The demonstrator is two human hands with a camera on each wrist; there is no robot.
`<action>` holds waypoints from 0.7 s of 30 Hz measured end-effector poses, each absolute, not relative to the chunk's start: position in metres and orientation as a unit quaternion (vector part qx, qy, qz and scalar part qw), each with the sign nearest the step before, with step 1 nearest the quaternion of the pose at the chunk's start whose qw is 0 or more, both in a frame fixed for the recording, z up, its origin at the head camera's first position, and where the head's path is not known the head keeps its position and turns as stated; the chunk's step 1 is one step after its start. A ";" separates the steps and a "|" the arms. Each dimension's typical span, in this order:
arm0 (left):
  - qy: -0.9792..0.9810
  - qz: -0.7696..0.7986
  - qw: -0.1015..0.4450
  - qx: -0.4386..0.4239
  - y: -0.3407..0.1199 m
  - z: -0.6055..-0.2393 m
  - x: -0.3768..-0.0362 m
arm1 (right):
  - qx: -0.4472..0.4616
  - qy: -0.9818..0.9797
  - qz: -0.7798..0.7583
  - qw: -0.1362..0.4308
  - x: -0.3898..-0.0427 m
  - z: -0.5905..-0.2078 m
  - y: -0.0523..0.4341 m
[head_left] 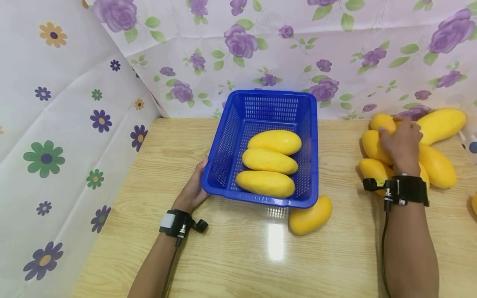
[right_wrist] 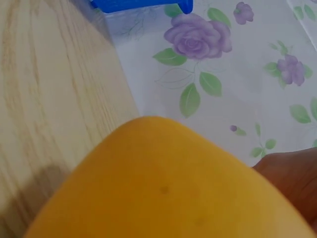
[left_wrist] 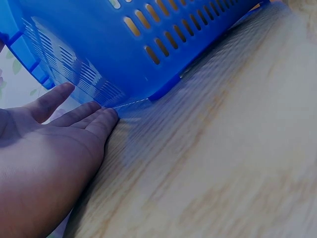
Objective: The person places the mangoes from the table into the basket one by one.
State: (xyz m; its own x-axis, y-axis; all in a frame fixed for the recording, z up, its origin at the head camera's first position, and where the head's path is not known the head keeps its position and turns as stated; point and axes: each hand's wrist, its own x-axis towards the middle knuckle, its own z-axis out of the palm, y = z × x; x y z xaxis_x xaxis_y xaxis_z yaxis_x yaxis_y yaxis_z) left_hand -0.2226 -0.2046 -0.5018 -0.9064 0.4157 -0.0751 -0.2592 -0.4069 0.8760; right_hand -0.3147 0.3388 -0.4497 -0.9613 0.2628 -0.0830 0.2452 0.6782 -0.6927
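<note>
A blue basket (head_left: 261, 202) with mesh walls stands on the table, three long yellow fruits (head_left: 266, 183) lying side by side in it. My left hand (head_left: 194, 186) is at its left side; in the left wrist view the straight fingers (left_wrist: 101, 123) meet the basket's lower corner. On the right, my right hand (head_left: 403, 142) rests over a pile of mangoes (head_left: 375, 145), thumb and fingers spread across them. What lies under that palm is hidden, and I cannot tell whether the fingers grip a fruit. One mango (right_wrist: 153, 183) fills the right wrist view's lower part.
A single mango (head_left: 312, 216) lies at the basket's front right corner, partly under its rim. Beyond the pile, a larger long yellow fruit (head_left: 443, 124) lies against the flowered cloth (head_left: 261, 62) hanging behind the table (head_left: 231, 256). Another flowered cloth (head_left: 71, 103) borders the left side.
</note>
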 end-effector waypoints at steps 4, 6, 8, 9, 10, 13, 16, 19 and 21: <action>0.511 0.832 0.202 0.076 -0.205 -0.501 -0.223 | -0.155 -0.913 0.376 0.024 -0.316 -0.448 0.340; 0.511 0.832 0.204 0.073 -0.205 -0.501 -0.223 | -0.162 -0.911 0.378 0.027 -0.316 -0.447 0.340; 0.510 0.833 0.203 0.070 -0.205 -0.501 -0.223 | -0.166 -0.908 0.383 0.028 -0.316 -0.447 0.340; 0.511 0.833 0.203 0.069 -0.206 -0.501 -0.223 | -0.168 -0.907 0.386 0.029 -0.317 -0.447 0.340; 0.511 0.833 0.203 0.067 -0.206 -0.501 -0.223 | -0.169 -0.905 0.388 0.029 -0.317 -0.447 0.340; 0.510 0.833 0.203 0.067 -0.206 -0.502 -0.223 | -0.173 -0.902 0.395 0.029 -0.318 -0.446 0.340; 0.507 0.835 0.204 0.068 -0.206 -0.502 -0.223 | -0.174 -0.900 0.399 0.024 -0.319 -0.447 0.342; 0.505 0.836 0.205 0.066 -0.206 -0.503 -0.223 | -0.169 -0.902 0.397 0.012 -0.319 -0.448 0.345; 0.506 0.835 0.206 0.066 -0.205 -0.503 -0.223 | -0.166 -0.903 0.397 0.003 -0.319 -0.450 0.347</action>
